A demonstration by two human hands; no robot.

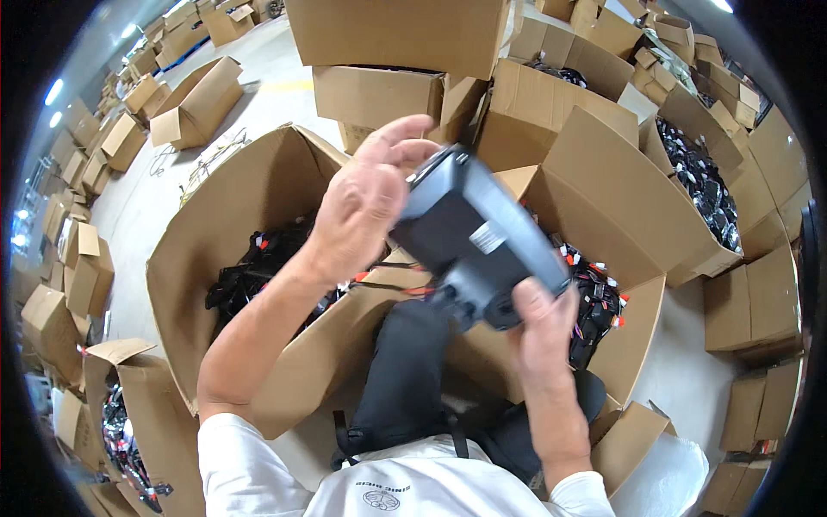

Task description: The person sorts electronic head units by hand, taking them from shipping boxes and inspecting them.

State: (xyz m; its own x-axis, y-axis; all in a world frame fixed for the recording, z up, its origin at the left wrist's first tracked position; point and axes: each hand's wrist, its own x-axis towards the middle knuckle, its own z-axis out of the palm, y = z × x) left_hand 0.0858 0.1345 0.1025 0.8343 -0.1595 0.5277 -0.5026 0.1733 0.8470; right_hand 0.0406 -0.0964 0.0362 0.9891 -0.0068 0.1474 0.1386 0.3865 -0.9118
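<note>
A grey-and-black plastic device housing [482,233] is tilted in the air in front of me, slightly blurred. It has a white label, a round dark opening near its lower end, and thin dark and red-orange wires at its left side. My right hand [544,323] grips the lower right end, thumb on the near face and fingers hidden behind. Beside the upper left corner is my left hand [366,194], fingers apart and stretched toward the edge. Whether its fingertips touch the housing is hard to make out.
A large open carton [233,198] on the left holds black wired parts [250,276]. Another carton [603,189] on the right contains similar parts [594,302] with white and red connectors. Stacked cartons [396,39] stand ahead, and more cartons line both sides. My knee [409,345] is between the nearest boxes.
</note>
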